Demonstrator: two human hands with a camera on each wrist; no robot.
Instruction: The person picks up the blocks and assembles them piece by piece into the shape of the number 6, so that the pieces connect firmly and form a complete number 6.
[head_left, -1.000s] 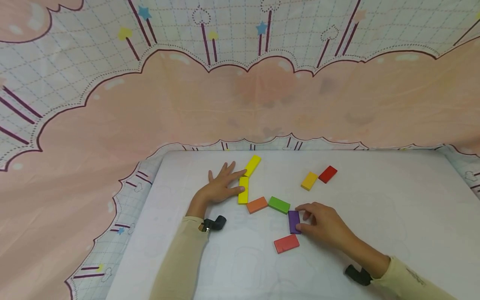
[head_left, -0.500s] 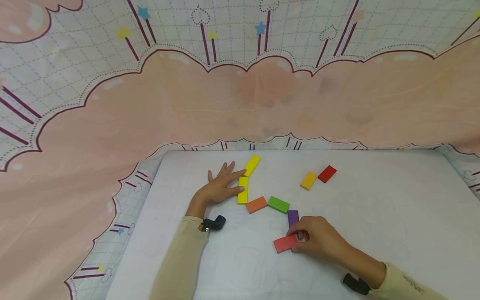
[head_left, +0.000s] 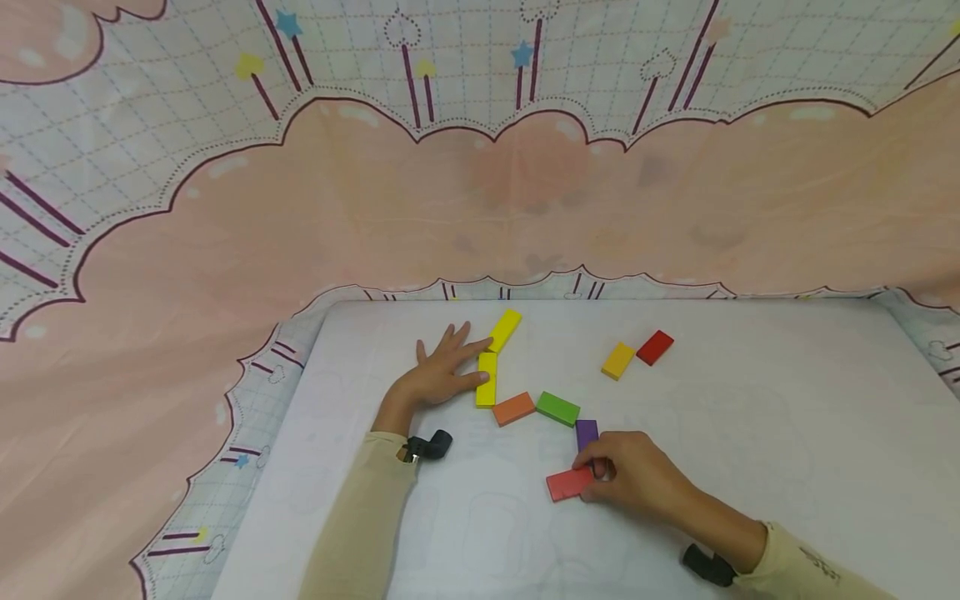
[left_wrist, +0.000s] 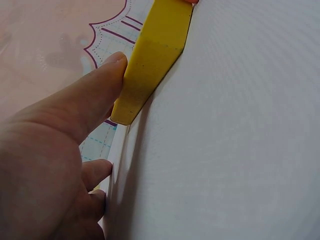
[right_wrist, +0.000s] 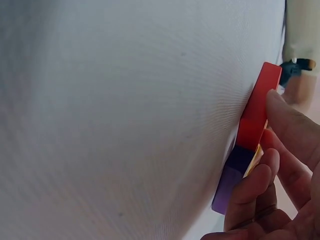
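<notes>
Between the thumb and fingers of my right hand (head_left: pixel 637 475) is the near end of a light red block (head_left: pixel 567 484), pinched as it lies flat on the white table. A purple block (head_left: pixel 587 433), partly hidden by that hand, meets the red one; both also show in the right wrist view, the red block (right_wrist: pixel 260 105) above the purple block (right_wrist: pixel 231 182). With fingers spread, my left hand (head_left: pixel 438 375) rests at the left, its thumb and index finger touching a yellow block (head_left: pixel 487 392) and reaching the corner of another yellow block (head_left: pixel 506 330).
An orange block (head_left: pixel 513 409) and a green block (head_left: pixel 557 408) link the yellow and purple blocks in a bent line. Farther right lie an amber block (head_left: pixel 618 361) and a dark red block (head_left: pixel 656 347), corners close together. A patterned cloth (head_left: pixel 450 208) hangs behind the table (head_left: pixel 787 375).
My right hand has moved from the purple block down to the light red block and grips it. The red block has shifted slightly up toward the purple one. My left hand stays put.
</notes>
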